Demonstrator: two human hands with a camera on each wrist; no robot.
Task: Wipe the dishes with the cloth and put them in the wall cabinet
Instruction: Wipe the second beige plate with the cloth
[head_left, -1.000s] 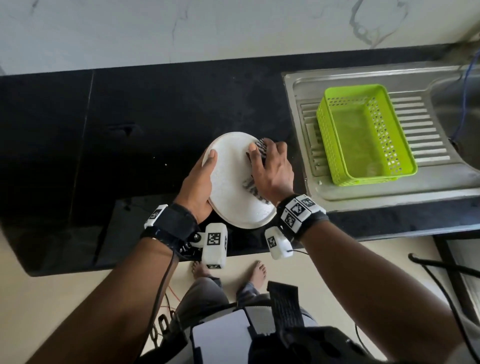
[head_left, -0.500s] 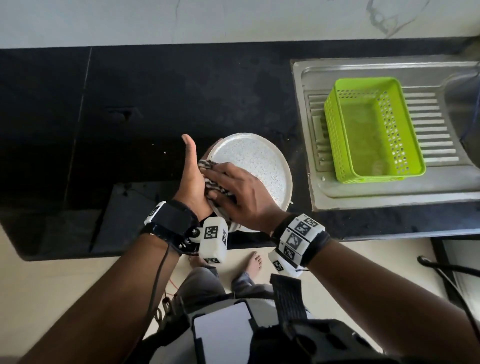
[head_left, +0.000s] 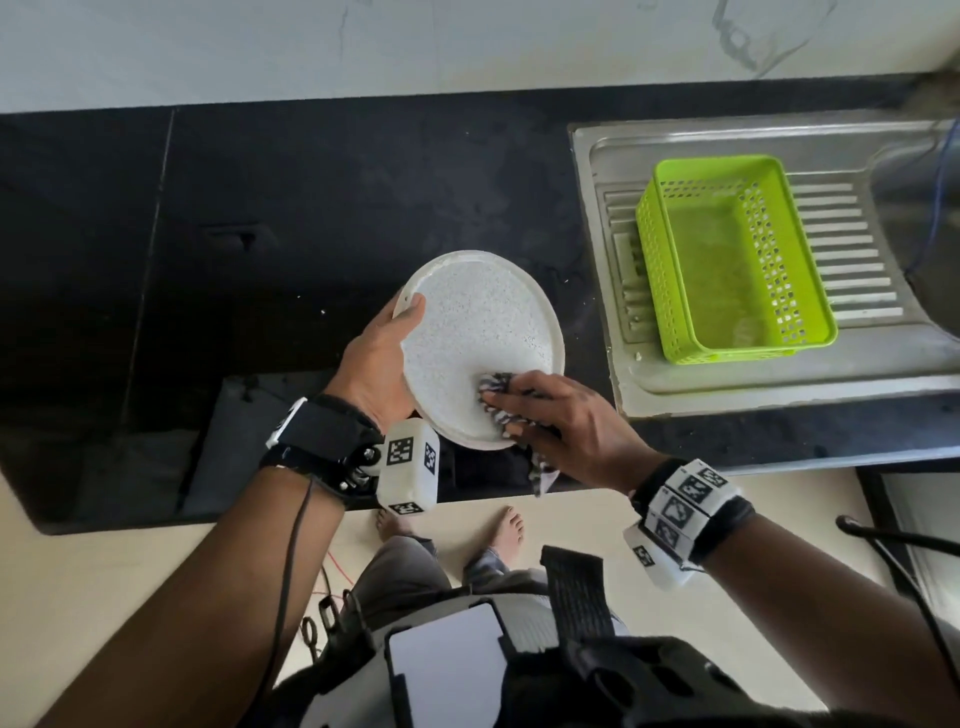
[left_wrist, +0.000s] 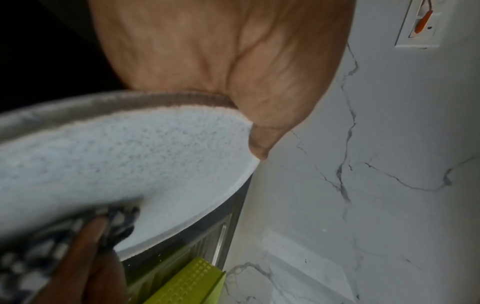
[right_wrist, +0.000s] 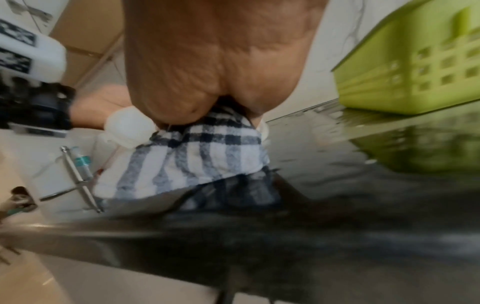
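Speckled white, the plate is held tilted above the black bench, its face turned up toward the head camera; half a second ago the cloth was at the plate's left edge beside the raised left thumb, and a second ago the plainer side of the plate faced up with the cloth on its right part; now the checked cloth sits at the lower right of the speckled face, so the wiping has gone across this side and, by my judgement, the plate is close to ready for the cabinet; the left hand grips the plate's left rim, thumb curled over the edge onto the face, while the right hand is bunched over the cloth, fingers curled round it and pressing it to the plate, a loose tail of cloth hanging below the bench edge; further out, the green basket stands on the steel drainboard, well apart from the plate, and looks empty, so this may be the last dish.

Hidden or unclear: the wall cabinet appears in no view; the left fingers under the plate are covered by it; the right wrist view is blurred, showing only the palm, the cloth and a sliver of the plate; whether the plate's face is fully dry cannot be told.
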